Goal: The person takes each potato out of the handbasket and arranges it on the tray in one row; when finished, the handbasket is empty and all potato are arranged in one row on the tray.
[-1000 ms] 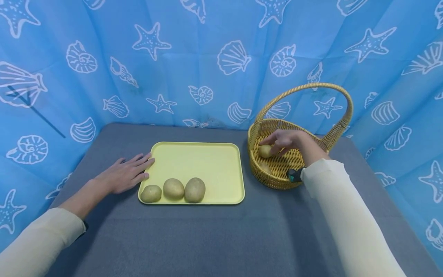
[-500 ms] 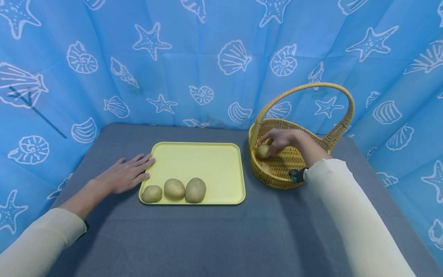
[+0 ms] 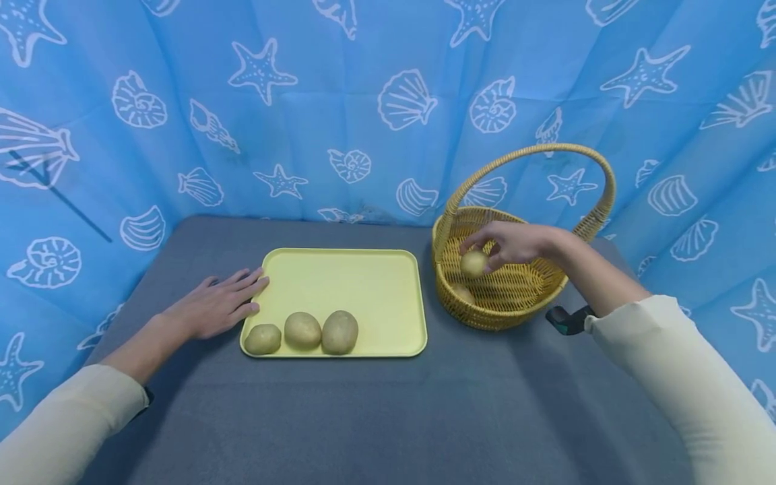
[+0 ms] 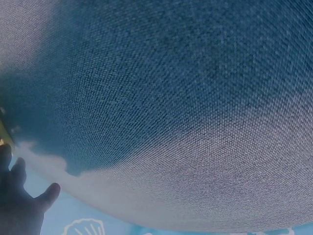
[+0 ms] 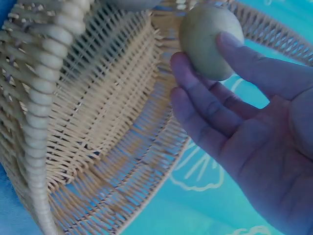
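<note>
My right hand (image 3: 512,244) pinches a potato (image 3: 473,265) between thumb and fingertips, over the inside of the wicker basket (image 3: 515,296). In the right wrist view that potato (image 5: 205,44) is held up off the woven floor. Another potato (image 3: 463,293) lies inside the basket near its left front wall. My left hand (image 3: 218,306) lies flat with straight fingers, the fingertips on the left rim of the yellow tray (image 3: 345,283). Along the tray's front edge sit a small potato (image 3: 263,339), a rounder potato (image 3: 302,331) and a larger potato (image 3: 340,332).
The basket's tall handle (image 3: 527,153) arches above it, behind my right hand. Grey cloth (image 3: 364,417) covers the table under tray and basket. A blue curtain (image 3: 339,108) with shells and starfish hangs close behind the table.
My right hand has taken hold of the potato, raised it off the basket's floor and moved slightly right, its forearm swinging right. The left hand and the tray's potatoes stay put.
</note>
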### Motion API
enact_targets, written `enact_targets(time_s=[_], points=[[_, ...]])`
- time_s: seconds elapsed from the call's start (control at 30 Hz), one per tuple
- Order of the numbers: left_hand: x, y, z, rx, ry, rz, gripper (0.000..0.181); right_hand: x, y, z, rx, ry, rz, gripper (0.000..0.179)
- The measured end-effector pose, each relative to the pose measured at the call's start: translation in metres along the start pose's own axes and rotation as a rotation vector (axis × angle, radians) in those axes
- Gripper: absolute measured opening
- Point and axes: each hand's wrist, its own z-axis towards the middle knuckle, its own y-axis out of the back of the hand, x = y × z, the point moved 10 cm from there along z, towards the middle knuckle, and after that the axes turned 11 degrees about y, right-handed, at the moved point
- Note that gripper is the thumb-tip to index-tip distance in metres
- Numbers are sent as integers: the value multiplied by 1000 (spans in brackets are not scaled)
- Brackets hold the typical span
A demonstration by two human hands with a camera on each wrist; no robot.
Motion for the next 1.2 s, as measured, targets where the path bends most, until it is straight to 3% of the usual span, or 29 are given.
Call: enact_targets(time_s=[0.33,0.6,1.07,1.2], points=[[3,-2,0,-2,0,5,60,49,-24,11,-13,142,171,51],[3,-3,0,5,2,-1,60,81,-55,39,-34,274,77,50],[1,-2,1,5,2,1,60,100,-115,81,-12,352,90,50],[1,-2,1,6,1,2,60,101,-127,92,-16,336,99,49]])
